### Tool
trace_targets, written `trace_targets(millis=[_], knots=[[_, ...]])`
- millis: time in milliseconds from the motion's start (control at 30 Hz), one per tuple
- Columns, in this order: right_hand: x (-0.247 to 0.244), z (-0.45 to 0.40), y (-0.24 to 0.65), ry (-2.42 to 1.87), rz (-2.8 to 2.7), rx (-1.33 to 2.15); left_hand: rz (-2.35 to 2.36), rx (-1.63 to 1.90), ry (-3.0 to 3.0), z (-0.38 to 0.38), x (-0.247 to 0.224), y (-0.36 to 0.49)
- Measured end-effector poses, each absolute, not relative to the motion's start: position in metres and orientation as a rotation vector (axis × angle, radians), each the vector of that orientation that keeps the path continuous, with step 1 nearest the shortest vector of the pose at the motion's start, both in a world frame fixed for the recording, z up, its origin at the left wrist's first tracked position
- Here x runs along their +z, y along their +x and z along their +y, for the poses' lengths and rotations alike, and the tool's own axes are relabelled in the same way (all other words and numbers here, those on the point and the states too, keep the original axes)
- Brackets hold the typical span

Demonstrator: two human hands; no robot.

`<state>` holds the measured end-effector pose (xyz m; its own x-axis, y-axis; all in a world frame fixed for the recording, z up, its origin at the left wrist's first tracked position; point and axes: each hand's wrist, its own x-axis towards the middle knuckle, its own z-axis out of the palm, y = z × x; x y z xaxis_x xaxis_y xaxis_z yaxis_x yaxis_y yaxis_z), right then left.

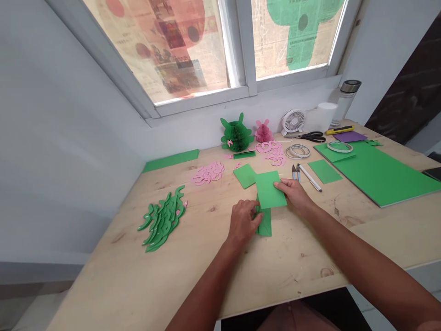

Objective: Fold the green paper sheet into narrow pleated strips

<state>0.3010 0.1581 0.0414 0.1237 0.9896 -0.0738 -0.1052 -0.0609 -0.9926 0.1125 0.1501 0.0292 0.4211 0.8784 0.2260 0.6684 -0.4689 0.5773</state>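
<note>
In my right hand (292,193), closed with thumb and fingers at its right edge, is a green paper rectangle (271,191). My left hand (245,220) is at the lower left of that sheet, fingers curled over folded green paper strips (265,223) on the table; its fingertips partly cover them, and the sheet overlaps their top. Just behind the sheet lies another green paper piece (245,175). Cut green paper shapes (163,220) are piled to the left, and pink cut shapes (208,174) lie farther back.
Along the back of the wooden table (206,257) stand a green honeycomb figure (236,135), a pink one (263,132), a small fan (293,121) and a bottle (345,103). Scissors (312,136), tape rolls (298,151), a white pen (310,178) and large green sheets (386,170) lie right.
</note>
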Motion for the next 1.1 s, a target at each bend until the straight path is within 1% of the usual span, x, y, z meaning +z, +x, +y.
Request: trace_targets(millis=[200, 500, 867, 1100], knots=[[0.038, 0.158, 0.3, -1.225, -1.011, 1.255, 1.342, 0.66, 2.323, 0.153, 0.027, 0.113], [0.029, 0.165, 0.305, -1.292, -1.054, 1.237, 1.373, 0.612, 2.366, 0.152, 0.025, 0.114], [0.032, 0.165, 0.314, -1.474, -1.185, 1.243, 1.358, 0.596, 2.392, 0.154, 0.027, 0.113], [0.036, 0.145, 0.318, -1.654, -1.36, 1.176, 1.354, 0.597, 2.423, 0.153, 0.022, 0.112]])
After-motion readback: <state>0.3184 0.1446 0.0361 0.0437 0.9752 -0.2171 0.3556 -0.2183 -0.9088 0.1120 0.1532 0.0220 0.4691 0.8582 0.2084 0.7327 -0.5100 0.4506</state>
